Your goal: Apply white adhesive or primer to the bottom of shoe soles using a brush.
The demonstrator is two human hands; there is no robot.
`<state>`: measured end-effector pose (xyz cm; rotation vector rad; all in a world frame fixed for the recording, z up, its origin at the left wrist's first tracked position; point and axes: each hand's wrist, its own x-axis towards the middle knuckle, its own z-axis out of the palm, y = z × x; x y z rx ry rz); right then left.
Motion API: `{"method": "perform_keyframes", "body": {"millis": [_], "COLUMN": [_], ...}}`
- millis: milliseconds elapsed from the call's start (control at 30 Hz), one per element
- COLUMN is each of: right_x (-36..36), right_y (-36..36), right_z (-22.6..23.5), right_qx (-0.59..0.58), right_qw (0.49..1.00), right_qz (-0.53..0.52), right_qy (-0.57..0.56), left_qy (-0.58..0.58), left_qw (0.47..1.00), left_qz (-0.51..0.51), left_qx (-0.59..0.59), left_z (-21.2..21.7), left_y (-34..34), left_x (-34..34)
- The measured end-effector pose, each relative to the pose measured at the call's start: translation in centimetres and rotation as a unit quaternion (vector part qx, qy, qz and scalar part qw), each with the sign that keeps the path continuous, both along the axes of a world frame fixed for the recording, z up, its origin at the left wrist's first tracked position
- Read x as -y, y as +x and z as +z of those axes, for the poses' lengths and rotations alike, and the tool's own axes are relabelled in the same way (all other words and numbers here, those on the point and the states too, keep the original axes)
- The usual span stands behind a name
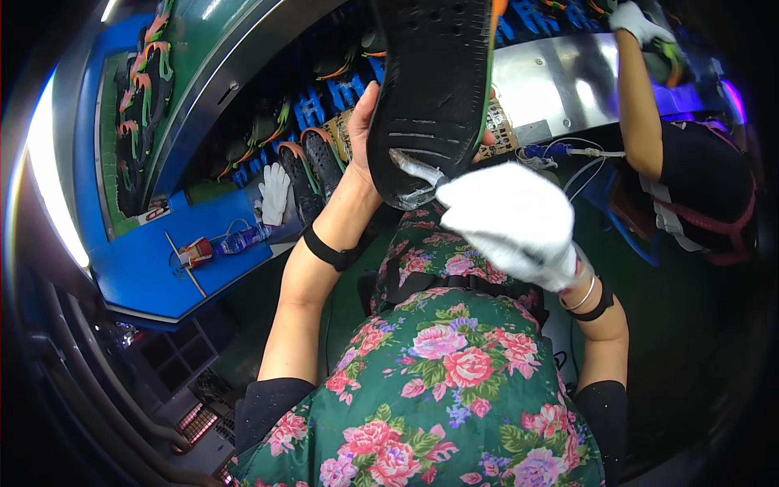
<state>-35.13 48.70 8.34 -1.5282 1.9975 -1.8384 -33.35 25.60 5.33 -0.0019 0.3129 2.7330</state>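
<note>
Black shoe sole [430,89], upper centre of frame: likely light, flexible, slick where glossy; best held by side edges. Bare left hand [363,130] gripping sole's edges. Gloved right hand [511,223] closed around slim tool [418,168], at sole's lower end. Brown wrap [501,134] behind: printed lettering, no brand legible.

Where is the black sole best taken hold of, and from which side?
Probably by both long edges, reaching behind from the left, as the left hand does: the sole is long and broad, and this leaves its grooved face free for the gloved right hand.
</note>
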Motion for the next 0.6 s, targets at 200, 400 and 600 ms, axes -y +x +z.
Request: {"method": "perform_keyframes", "body": {"millis": [200,400,600], "right_x": [-0.5,-1.3,-1.2], "right_y": [1.8,0.1,2.3], "right_z": [1.2,1.2,1.4], "right_qx": [0.082,-0.074,0.032], "right_qw": [0.987,0.995,0.990], "right_qz": [0.139,0.039,0.134], "right_qy": [-0.017,0.050,0.019], "left_qy": [-0.203,-0.221,-0.189], "left_qw": [0.977,0.956,0.959], "left_qz": [-0.039,0.000,-0.024], "left_qx": [0.062,0.192,0.210], "left_z": [0.2,1.4,1.5], "left_y": [0.1,0.1,-0.3], "left_x": [1.2,1.8,2.1]}}
